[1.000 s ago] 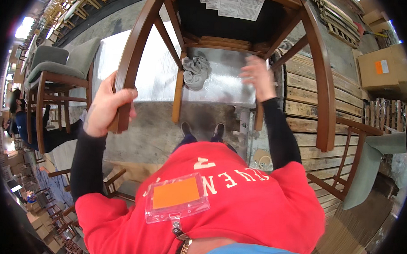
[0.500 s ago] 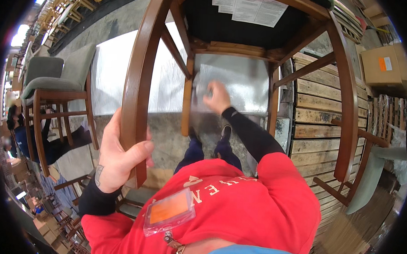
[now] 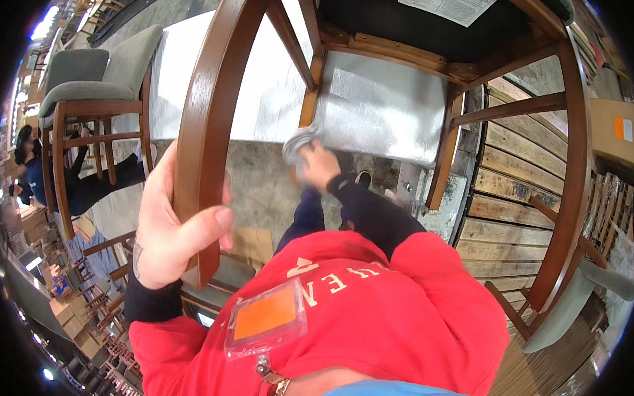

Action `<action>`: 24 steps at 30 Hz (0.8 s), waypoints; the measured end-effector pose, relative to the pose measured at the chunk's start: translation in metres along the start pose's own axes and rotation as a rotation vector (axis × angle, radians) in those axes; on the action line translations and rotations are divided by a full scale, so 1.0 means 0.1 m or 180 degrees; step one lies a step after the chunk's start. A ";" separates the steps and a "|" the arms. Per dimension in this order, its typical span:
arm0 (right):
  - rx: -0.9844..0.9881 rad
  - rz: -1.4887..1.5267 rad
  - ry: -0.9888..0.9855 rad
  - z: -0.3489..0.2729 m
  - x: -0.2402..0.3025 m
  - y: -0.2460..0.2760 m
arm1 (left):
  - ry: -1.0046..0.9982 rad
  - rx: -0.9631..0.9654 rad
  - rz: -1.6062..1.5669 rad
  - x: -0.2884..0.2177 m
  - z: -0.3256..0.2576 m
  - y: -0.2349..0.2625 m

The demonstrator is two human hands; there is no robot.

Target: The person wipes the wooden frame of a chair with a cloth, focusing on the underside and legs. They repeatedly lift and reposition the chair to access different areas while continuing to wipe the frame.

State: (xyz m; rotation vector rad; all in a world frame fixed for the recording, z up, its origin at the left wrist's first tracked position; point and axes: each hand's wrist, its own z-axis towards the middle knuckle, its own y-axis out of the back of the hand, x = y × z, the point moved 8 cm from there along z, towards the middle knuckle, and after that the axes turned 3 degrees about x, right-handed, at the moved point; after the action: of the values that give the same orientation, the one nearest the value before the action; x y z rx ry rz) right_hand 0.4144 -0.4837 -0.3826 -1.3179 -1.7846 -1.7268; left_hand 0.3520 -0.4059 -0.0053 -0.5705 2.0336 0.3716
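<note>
A brown wooden chair is tipped so that its black underside and its legs face me. My left hand is wrapped round the end of the near left leg, thumb on the front. My right hand grips a crumpled grey cloth at the lower end of another leg, the inner left one. Part of that leg is hidden behind the cloth and hand. White printed labels lie on the underside.
A plastic-wrapped surface extends beneath the chair. Left stands a grey upholstered chair, with a person beyond it. Wooden slats, another grey chair and a cardboard box are at the right.
My right hand has moved down and left with the cloth, from over the wrapped surface to the inner left leg. The chair appears slightly shifted in view; my left hand keeps its grip.
</note>
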 end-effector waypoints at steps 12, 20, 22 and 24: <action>-0.0490 0.1066 -0.0706 0.40 -0.12 0.28 | -0.0164 0.0148 0.0107 -0.09 0.09 -0.11; -0.0379 0.2901 -0.0391 -0.47 -0.07 1.19 | -0.0326 0.0550 -0.0156 -0.05 0.09 -0.14; -0.1593 0.2596 0.0849 -0.27 0.46 2.58 | -0.0343 0.0581 -0.0303 -0.03 0.09 -0.08; -0.1997 0.1294 0.1694 -0.01 1.52 3.54 | -0.0406 0.0405 -0.0441 0.12 0.13 0.04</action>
State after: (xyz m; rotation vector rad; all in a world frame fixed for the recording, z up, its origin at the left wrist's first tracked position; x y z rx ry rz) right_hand 0.6106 -0.4841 -0.0507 -1.1531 -0.6546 -2.1891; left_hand 0.3537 -0.3989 -0.0214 -0.5902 1.8688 0.1895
